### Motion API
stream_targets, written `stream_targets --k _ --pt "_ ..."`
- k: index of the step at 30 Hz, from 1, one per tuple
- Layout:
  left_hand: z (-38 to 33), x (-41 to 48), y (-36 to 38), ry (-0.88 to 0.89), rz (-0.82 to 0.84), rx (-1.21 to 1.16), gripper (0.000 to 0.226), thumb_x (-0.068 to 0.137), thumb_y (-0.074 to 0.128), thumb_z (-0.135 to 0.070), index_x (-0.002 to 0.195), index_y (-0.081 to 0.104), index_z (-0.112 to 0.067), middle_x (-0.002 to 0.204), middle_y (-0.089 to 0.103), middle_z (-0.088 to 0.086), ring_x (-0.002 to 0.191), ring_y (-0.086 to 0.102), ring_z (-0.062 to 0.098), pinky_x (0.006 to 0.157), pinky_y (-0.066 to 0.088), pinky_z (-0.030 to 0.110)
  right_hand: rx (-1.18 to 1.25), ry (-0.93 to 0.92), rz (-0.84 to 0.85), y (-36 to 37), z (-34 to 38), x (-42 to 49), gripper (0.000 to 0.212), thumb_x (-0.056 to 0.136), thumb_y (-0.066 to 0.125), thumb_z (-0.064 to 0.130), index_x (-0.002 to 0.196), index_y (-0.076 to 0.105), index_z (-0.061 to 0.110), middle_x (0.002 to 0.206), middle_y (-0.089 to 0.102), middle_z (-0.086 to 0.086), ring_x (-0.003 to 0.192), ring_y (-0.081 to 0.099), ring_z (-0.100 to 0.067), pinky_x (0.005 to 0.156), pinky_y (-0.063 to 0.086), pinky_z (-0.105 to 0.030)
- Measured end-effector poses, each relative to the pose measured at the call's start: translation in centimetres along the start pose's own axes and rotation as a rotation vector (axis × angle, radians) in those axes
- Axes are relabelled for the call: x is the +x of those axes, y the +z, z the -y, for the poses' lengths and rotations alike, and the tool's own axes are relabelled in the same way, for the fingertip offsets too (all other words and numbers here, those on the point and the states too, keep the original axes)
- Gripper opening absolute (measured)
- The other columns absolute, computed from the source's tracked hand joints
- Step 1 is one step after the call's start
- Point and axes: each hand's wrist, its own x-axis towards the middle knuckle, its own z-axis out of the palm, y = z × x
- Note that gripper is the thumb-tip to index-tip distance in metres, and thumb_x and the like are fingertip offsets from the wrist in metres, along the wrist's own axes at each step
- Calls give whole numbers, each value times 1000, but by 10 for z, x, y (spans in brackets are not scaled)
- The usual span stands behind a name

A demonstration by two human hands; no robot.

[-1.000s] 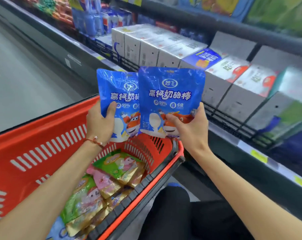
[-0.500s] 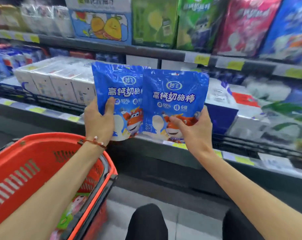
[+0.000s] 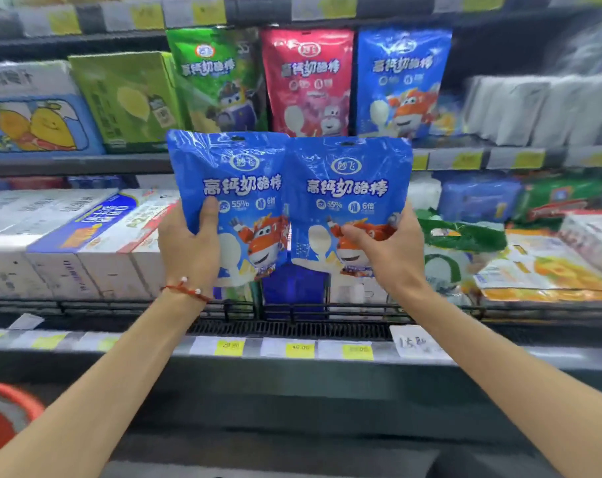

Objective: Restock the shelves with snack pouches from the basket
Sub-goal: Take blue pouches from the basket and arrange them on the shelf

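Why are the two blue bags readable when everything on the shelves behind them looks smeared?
Head view: the left blue pouch and right blue pouch are sharp, with soft glare on their crinkled foil; head view again: the white packs at upper right and the price labels are streaked, likely motion blur.
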Motion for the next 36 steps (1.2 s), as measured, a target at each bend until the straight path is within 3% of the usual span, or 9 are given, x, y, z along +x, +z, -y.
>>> stream_targets --k 3,5,11,18,24,29,31,33,36 --pt "-14 6 47 32 -1 8 17 97 57 -27 88 60 -13 79 61 2 68 52 13 62 42 28 -36 -29 -56 -33 -6 40 54 74 91 26 111 54 18 99 73 13 83 70 1 77 59 -24" --pt "-22 13 74 44 13 -10 17 97 57 -25 86 59 -13 80 61 4 70 52 13 60 41 24 -52 -43 -67 -47 -5 69 55 74 91 27 113 54 18 99 73 13 83 70 1 75 56 -18" --pt "-34 37 128 65 60 -56 12 98 56 -22 91 60 -12 74 58 -9 56 51 -11 55 38 8 -31 -81 -149 -63 -2 155 61 68 92 33 116 58 17 101 76 8 90 73 -10 87 60 -40" --pt "-46 57 164 88 97 -174 8 99 55 -19 96 61 -15 78 61 -12 61 54 -10 60 44 12 34 -128 -76 -65 4 208 65 64 93 36 112 56 16 101 77 1 90 76 -19 85 61 -48" --pt "-51 78 182 66 55 -156 13 98 55 -25 96 64 -16 77 62 -14 57 54 -12 58 42 10 -40 -178 -106 -58 11 246 63 68 92 37 114 53 19 102 74 9 92 73 -13 86 61 -42" --pt "-57 89 195 56 85 -227 12 99 55 -23 98 65 -17 82 67 -13 65 62 -8 61 49 14 -109 -171 -34 -62 -8 267 69 70 92 37 119 49 14 108 72 3 98 71 -15 91 59 -41" --pt "-60 93 201 53 92 -258 13 99 55 -23 99 65 -15 81 67 -12 64 62 -6 60 48 15 -118 -164 6 -66 -14 270 66 77 89 33 123 49 10 112 68 0 102 68 -15 89 57 -25" --pt "-66 95 210 65 97 -297 13 99 55 -22 99 65 -13 81 67 -10 64 62 -5 61 49 16 -153 -148 44 -73 -18 270 56 86 82 31 124 50 7 108 65 1 95 65 -8 77 50 -7" --pt "-75 103 229 62 98 -333 13 99 55 -19 100 64 -11 80 65 -8 63 60 -7 60 49 15 -109 -115 72 -81 -22 269 38 100 63 37 120 52 6 106 67 -6 83 62 -5 73 56 -19"
